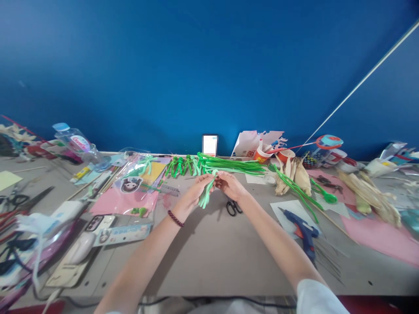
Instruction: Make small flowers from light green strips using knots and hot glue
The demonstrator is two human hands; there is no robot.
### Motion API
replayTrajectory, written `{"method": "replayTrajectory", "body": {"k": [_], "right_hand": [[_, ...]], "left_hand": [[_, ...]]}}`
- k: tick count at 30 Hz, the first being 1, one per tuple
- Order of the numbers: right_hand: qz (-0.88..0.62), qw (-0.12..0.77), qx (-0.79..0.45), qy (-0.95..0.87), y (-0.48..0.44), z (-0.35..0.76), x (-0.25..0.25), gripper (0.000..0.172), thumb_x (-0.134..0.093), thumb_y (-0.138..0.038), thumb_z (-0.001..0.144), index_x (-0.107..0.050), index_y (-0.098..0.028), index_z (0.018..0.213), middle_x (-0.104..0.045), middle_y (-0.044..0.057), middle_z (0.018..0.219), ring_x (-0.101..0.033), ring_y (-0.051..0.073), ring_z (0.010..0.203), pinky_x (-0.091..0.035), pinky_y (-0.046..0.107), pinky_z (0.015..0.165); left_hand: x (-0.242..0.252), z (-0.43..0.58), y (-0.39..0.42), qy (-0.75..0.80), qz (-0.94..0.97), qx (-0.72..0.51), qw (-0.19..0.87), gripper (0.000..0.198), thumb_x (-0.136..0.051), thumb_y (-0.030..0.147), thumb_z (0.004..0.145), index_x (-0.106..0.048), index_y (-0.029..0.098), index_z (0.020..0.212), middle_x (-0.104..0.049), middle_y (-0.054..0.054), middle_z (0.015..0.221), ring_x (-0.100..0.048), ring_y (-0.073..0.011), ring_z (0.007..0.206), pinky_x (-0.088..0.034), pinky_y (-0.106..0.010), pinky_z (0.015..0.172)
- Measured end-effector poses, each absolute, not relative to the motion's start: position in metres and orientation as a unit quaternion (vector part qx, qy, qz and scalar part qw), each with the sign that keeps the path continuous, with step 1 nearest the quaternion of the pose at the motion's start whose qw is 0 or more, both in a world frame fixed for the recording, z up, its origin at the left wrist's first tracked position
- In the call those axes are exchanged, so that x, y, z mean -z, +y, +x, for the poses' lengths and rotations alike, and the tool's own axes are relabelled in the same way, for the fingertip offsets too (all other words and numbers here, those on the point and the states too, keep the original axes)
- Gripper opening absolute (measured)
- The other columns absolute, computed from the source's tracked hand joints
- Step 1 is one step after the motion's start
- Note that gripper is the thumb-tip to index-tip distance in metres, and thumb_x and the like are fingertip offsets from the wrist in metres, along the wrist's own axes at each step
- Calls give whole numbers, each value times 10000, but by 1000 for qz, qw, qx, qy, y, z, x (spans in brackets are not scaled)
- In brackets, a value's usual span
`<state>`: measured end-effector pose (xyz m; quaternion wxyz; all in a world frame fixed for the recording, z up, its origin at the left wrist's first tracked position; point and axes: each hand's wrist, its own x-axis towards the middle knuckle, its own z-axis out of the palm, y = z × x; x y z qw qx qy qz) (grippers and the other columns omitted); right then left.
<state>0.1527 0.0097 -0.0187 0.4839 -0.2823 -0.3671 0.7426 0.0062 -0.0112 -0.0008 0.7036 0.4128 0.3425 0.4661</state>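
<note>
Both hands meet above the middle of the table and hold a small bundle of pale green pipe cleaners (204, 198), whose loose ends hang down. My left hand (200, 185), with a dark beaded bracelet at its wrist, pinches the bundle from the left. On the other side, the fingers of my right hand (230, 185) close on its whitish top end. Black-handled scissors (233, 208) lie just below my right hand. Behind the hands is a pile of long green pipe cleaners (237, 165), beside a row of bent green pipe-cleaner pieces (183, 165).
A blue glue gun (306, 231) rests on white paper at the right. Corn husks (301, 176), a red cup (262, 153) and a phone screen (210, 145) stand farther back. Plastic bags (131, 185), a water bottle (77, 139) and a power strip (72, 266) crowd the left.
</note>
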Motion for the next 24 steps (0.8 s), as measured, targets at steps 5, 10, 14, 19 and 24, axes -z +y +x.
{"method": "replayTrajectory", "body": {"k": [5, 10, 14, 19, 24], "right_hand": [[-295, 500, -741, -337, 14, 149, 42, 232, -773, -328, 618, -618, -172, 691, -601, -29, 644, -544, 100, 624, -448, 246, 661], [-313, 508, -742, -306, 13, 145, 51, 226, -769, -319, 607, -619, -180, 704, -594, -32, 647, -539, 104, 637, -462, 242, 677], [-317, 502, -748, -298, 15, 144, 57, 213, -738, -343, 644, -609, -180, 688, -601, -14, 665, -552, 122, 649, -482, 263, 686], [-303, 506, -741, -321, 16, 145, 62, 227, -759, -343, 636, -608, -179, 680, -590, -21, 642, -540, 117, 617, -480, 264, 649], [-291, 507, -724, -366, 15, 147, 54, 220, -709, -372, 685, -628, -175, 739, -601, -9, 664, -555, 128, 612, -473, 273, 605]], "left_hand": [[24, 7, -5, 354, 435, -458, 690, 311, -724, 425, 664, -566, 160, 702, -456, 66, 476, -392, -42, 325, -215, -170, 318], [41, 8, -3, 352, 440, -489, 666, 290, -702, 413, 689, -567, 157, 694, -501, 48, 539, -441, -41, 361, -268, -165, 354], [49, 6, -3, 368, 423, -490, 668, 283, -705, 413, 682, -581, 161, 721, -538, 33, 551, -485, -60, 390, -295, -167, 359], [49, 3, -4, 388, 408, -464, 684, 319, -717, 439, 657, -590, 165, 760, -549, 26, 487, -490, -90, 372, -300, -176, 338], [37, 4, -5, 369, 379, -482, 699, 317, -751, 399, 629, -618, 145, 763, -608, 5, 560, -571, -106, 475, -394, -185, 420]]}}
